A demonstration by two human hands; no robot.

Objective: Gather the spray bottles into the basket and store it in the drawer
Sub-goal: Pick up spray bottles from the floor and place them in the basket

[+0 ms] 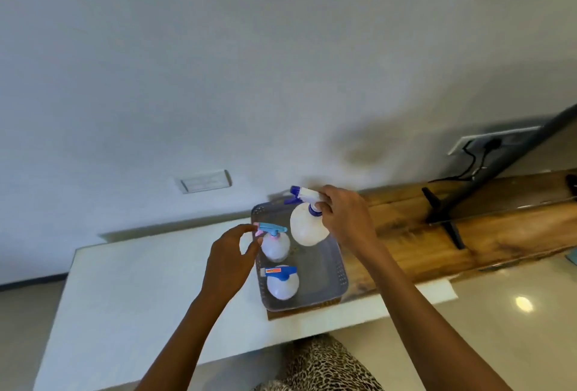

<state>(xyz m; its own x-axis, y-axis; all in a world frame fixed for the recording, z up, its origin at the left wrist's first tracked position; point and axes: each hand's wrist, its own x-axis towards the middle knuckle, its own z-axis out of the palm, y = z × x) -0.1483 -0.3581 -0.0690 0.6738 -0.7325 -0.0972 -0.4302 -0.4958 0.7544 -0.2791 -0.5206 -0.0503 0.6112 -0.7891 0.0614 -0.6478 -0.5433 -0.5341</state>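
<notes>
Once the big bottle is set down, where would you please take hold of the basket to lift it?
Grip the basket by its two long side rims, coming in from left and right together. It is rectangular and open-topped, with bottles standing upright inside, so a two-sided hold should keep it level.

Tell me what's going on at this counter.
A person is loading spray bottles into a grey basket. The right hand grips the largest bottle by its neck, at the basket's far end. The left hand hovers open beside the pink-tipped trigger of a smaller bottle standing inside; contact is unclear. A third bottle stands at the near end.
</notes>
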